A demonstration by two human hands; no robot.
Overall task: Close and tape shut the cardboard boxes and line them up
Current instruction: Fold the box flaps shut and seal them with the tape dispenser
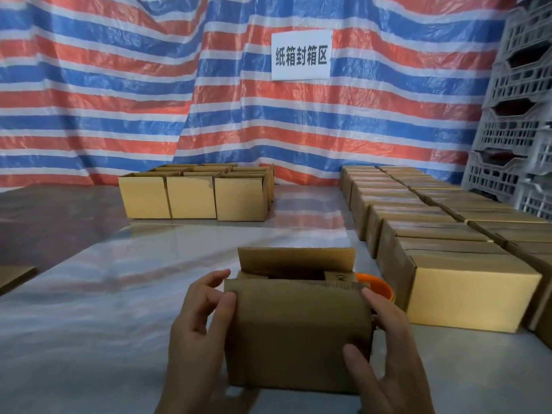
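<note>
The left hand (pixel 200 312) curls round the left edge of a small brown corrugated cardboard box (pixel 298 333) on the glossy grey tabletop (pixel 119 309), far flap upright. The right hand (pixel 385 348) grips its right side, thumb flat on the front; behind, a smooth orange ring (pixel 378 286), perhaps tape.

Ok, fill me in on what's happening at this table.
A person grips a cardboard box at both sides, with the left hand and the right hand. Its top is not yet closed: the far flap stands up. An orange tape roll sits just behind it on the right. More open boxes wait at the far side of the table, and closed boxes are lined up in rows on the right.
</note>
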